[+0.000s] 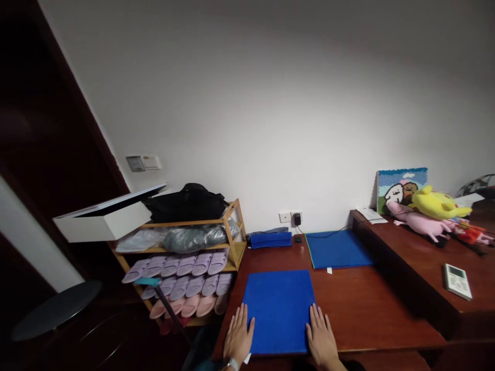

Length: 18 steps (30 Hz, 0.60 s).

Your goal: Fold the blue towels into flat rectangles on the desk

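A blue cloth (279, 312) lies flat and square at the front of the brown desk (367, 309). My left hand (237, 335) rests on its left edge, fingers stretched out and the thumb on the cloth. On the opposite edge lies my right hand (322, 337), palm down with the fingers extended. Neither hand grips anything. A small white tag sticks out by the left wrist. Farther back, a second blue cloth (338, 249) with a green edge is spread flat, and a folded blue cloth (270, 239) sits near the wall.
Left of the desk stands a wooden rack (232, 232) with several slippers (185, 264), a black bag (185, 203) and an open white box (104, 221). On the raised right ledge are plush toys (439, 203) and a white remote (458, 281). A cable runs from a plug (297, 219).
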Tool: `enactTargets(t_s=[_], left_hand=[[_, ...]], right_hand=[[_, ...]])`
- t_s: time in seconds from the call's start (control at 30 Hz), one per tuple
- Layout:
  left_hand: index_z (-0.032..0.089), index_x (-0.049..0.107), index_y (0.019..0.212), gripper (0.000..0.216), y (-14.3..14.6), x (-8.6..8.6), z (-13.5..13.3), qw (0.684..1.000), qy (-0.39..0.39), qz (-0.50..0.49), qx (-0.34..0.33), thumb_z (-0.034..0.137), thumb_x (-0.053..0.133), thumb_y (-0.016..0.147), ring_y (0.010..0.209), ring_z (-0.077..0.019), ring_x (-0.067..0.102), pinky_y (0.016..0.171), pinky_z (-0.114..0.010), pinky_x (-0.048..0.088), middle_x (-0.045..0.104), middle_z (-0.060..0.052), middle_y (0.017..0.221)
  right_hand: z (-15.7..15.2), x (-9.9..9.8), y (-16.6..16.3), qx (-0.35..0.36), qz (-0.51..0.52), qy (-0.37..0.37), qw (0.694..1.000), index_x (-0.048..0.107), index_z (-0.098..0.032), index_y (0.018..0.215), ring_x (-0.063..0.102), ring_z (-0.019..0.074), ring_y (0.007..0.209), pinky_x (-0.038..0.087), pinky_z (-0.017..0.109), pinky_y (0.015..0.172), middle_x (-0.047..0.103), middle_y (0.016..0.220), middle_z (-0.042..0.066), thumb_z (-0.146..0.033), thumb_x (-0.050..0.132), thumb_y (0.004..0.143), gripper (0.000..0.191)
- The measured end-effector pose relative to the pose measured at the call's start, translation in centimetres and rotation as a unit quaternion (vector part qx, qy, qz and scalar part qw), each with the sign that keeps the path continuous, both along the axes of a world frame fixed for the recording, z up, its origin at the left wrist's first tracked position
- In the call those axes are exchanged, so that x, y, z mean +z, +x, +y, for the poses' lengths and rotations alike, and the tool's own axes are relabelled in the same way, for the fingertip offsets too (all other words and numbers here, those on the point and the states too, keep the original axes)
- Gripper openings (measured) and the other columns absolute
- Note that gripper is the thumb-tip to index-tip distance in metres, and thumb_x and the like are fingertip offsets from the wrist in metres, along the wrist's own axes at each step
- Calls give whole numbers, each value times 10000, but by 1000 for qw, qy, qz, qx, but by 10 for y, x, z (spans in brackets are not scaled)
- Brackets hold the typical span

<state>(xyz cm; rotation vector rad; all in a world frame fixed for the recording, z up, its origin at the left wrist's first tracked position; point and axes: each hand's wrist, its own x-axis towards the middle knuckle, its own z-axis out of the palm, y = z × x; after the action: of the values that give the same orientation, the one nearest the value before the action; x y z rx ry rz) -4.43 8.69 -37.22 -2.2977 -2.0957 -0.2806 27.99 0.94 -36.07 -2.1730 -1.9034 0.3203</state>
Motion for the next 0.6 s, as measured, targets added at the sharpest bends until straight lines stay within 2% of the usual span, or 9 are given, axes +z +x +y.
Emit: enactTargets(t_s=[0.23,0.4,0.5,0.6], left_hand=[[74,271,1628,733,-3,2,3,999,-32,4,-2,501,198,1037,1577,-237,238,1297,-440,222,224,-95,1706],[122,353,1610,691,1,14,3,999,-39,22,5,485,255,1030,1566,-251,271,1296,-470,227,291,-93,1688],[119,380,1598,662,33,22,-4,1000,9,13,-19,458,258,1043,1571,-252,260,1301,-466,228,304,-97,1689],[195,348,1616,631,94,20,-16,993,11,-16,-118,469,218,1062,1571,-236,264,1295,-464,263,295,-46,1696]], right_hand=[[-3,-8,-2,5,4,19,1000,300,-141,1621,190,250,1583,157,493,1305,219,1700,38,-427,209,1029,663],[-4,-5,-3,8,11,24,1000,309,-128,1615,182,258,1585,158,499,1305,215,1701,46,-412,221,1026,660],[-5,-3,-3,14,10,23,1000,302,-123,1615,166,257,1587,147,506,1306,199,1703,47,-397,213,1026,656],[-4,-5,-3,18,13,18,1000,318,-140,1613,164,258,1586,142,511,1305,210,1700,46,-389,217,1022,649]])
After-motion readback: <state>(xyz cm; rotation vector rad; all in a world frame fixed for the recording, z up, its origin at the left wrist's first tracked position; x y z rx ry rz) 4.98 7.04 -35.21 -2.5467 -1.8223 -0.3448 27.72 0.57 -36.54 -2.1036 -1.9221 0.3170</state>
